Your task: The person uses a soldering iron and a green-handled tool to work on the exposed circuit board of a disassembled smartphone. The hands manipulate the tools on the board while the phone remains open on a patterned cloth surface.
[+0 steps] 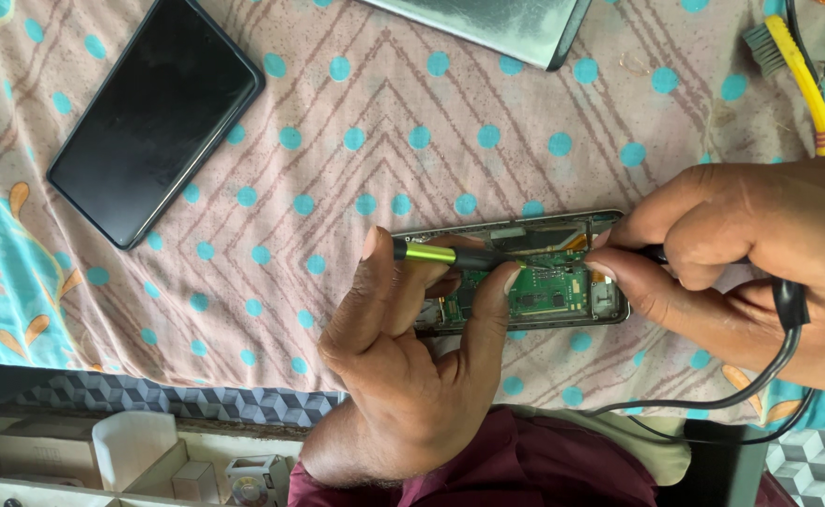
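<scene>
Left hand [403, 376] pinches green tool [445, 254] over opened phone [544, 291]; right hand [741, 272] grips corded probe [656, 253].

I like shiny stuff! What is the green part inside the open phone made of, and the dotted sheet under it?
The green part looks like a rigid circuit board: flat, glossy green, dotted with small metal bits. The dotted sheet looks like soft woven cloth, matte, with slight wrinkles and printed blue dots.

A dark phone [157, 117] lies face up on the dotted pink cloth [375, 150], well apart from a silver metal case [497, 23] at the top edge. A yellow-handled brush [800, 80] lies at the upper right. Small white boxes [131, 451] stand below the cloth.
</scene>
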